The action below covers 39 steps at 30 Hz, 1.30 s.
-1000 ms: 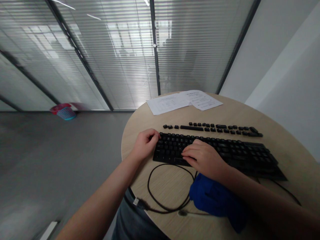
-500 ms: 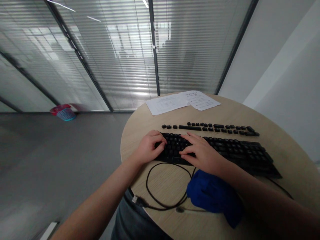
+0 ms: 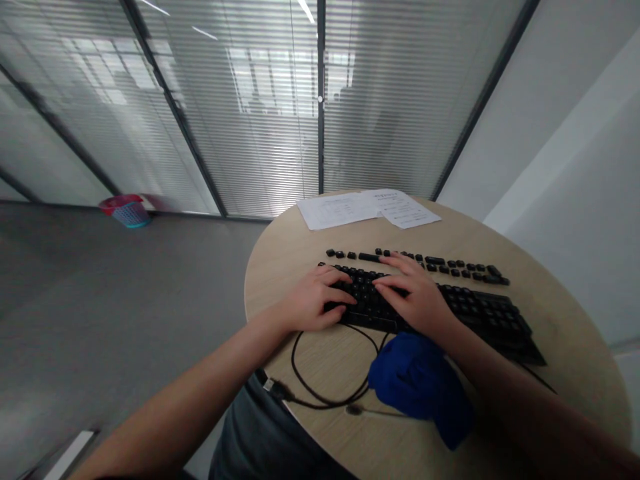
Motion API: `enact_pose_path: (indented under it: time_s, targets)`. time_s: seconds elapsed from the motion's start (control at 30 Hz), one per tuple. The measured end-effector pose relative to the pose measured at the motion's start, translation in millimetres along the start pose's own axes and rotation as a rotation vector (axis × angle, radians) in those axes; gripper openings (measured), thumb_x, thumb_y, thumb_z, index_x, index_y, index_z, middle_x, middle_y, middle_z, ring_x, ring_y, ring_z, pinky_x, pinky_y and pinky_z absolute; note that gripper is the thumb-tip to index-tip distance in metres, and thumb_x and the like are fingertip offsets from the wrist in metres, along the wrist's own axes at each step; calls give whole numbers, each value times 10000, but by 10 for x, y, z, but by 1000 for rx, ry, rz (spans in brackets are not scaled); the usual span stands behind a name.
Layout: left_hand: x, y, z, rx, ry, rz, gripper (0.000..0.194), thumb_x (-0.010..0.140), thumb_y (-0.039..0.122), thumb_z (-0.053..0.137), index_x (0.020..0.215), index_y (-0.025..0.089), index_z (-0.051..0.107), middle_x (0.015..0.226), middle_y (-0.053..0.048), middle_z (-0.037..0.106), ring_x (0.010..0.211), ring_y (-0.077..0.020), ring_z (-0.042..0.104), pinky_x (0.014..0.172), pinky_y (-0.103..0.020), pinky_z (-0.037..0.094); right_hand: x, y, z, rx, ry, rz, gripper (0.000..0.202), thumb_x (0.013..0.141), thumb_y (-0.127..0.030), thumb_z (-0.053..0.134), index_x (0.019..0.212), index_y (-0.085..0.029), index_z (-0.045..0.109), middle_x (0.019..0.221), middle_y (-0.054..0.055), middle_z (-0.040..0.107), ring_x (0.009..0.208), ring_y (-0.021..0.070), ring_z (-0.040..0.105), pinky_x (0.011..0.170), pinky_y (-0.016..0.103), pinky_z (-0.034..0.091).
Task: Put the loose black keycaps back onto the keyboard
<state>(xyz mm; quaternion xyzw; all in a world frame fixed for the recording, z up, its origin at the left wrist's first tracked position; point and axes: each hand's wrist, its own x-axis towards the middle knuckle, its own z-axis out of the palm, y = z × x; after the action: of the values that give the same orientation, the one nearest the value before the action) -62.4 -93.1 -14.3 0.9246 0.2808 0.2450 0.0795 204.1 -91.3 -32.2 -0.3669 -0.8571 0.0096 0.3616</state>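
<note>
A black keyboard [image 3: 487,313] lies on the round wooden table. My left hand [image 3: 317,301] rests over its left end, fingers apart and bent onto the keys. My right hand [image 3: 417,297] is spread above the middle of the board. Its thumb side is over the keys, and its upper fingers reach toward the loose keycaps behind the board. Those black keycaps [image 3: 454,272] lie in two rows, with a long bar-shaped keycap [image 3: 369,257] near the left. A crumpled blue cloth [image 3: 417,383] sits just below my right hand, partly under the forearm.
A black USB cable [image 3: 330,405] loops over the table's near edge, its plug [image 3: 270,385] at the left. Beside the cloth lies a thin tool [image 3: 354,410]. Printed papers [image 3: 345,208] are at the far edge. A red and blue basket [image 3: 129,212] stands on the floor.
My left hand has moved right along the keys. My right hand has shifted right and farther back, its fingers now covering some loose keycaps. The view has turned slightly.
</note>
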Motion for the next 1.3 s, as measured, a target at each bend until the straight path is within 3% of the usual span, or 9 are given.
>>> enact_pose_path:
  time_s: [0.1, 0.2, 0.4, 0.53, 0.63, 0.8, 0.97, 1.3]
  targets:
    - [-11, -22, 37, 44, -34, 63, 296, 885, 300, 626, 1144, 284, 767, 1343, -111, 608, 1199, -303, 572, 1065, -511, 430, 32, 215, -112, -12, 180, 82, 228, 963, -335, 598, 956, -223, 797, 1260, 74, 666, 1286, 257, 561, 1135, 496, 442]
    - [-20, -47, 69, 66, -38, 92, 298, 908, 340, 640, 1181, 298, 753, 1411, -109, 579, 1261, -320, 548, 1099, -534, 410, 66, 443, -212, -40, 225, 162, 261, 954, -386, 590, 974, -220, 791, 1203, 76, 691, 1208, 242, 612, 1104, 461, 467]
    - [-35, -53, 92, 54, 14, 114, 278, 918, 413, 666, 1150, 289, 757, 1409, -107, 594, 1266, -333, 551, 1089, -537, 421, 369, 828, -236, -103, -41, 288, 213, 881, -324, 641, 990, -232, 800, 1188, 62, 700, 1142, 239, 641, 1089, 446, 476]
    - [-42, -55, 105, 50, 11, 125, 270, 929, 403, 657, 1146, 283, 763, 1418, -111, 602, 1286, -337, 546, 1090, -544, 419, 719, 1023, -138, -157, -263, 404, 206, 871, -246, 650, 1017, -229, 793, 1193, 40, 703, 1167, 218, 631, 1129, 403, 445]
    - [-42, -62, 118, 55, 4, 122, 278, 934, 410, 650, 1147, 273, 763, 1430, -118, 597, 1299, -339, 542, 1093, -553, 416, 909, 1140, -35, -179, -353, 455, 218, 870, -265, 678, 1052, -224, 790, 1152, 48, 717, 1135, 214, 644, 1105, 378, 460]
    - [-41, -81, 129, 53, 18, 111, 278, 908, 422, 686, 1136, 284, 766, 1443, -114, 589, 1302, -345, 545, 1087, -565, 421, 1042, 1223, 101, -186, -460, 499, 164, 826, -265, 742, 965, -200, 801, 994, 47, 745, 989, 195, 682, 995, 319, 515]
    - [-41, -88, 124, 38, 21, 106, 262, 910, 423, 687, 1123, 296, 772, 1428, -97, 608, 1310, -346, 544, 1098, -563, 418, 1071, 1191, 171, -160, -507, 512, 166, 828, -239, 734, 975, -193, 797, 966, 34, 748, 916, 160, 686, 904, 256, 527]
    - [-32, -72, 109, 40, 3, 89, 271, 914, 407, 677, 1141, 286, 765, 1451, -106, 588, 1323, -342, 534, 1101, -555, 415, 1128, 1150, 193, -151, -449, 485, 152, 833, -251, 733, 964, -194, 786, 989, 43, 743, 968, 178, 679, 976, 291, 518]
